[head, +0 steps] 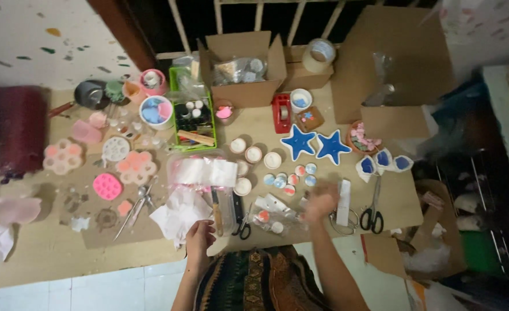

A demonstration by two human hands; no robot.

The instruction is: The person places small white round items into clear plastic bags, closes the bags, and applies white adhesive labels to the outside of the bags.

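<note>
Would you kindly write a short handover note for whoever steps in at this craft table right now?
Left hand: at the near table edge, touching a clear plastic bag beside the crumpled tissue; grip unclear.
Right hand: blurred, hovering over small bagged round pieces; grip unclear.
Things: black-handled scissors to the right, two blue star dishes further back, a pink mould to the left, a green basket behind.
Done: some round pieces sit in a clear bag.
Left: loose round pieces lie unbagged mid-table.
</note>
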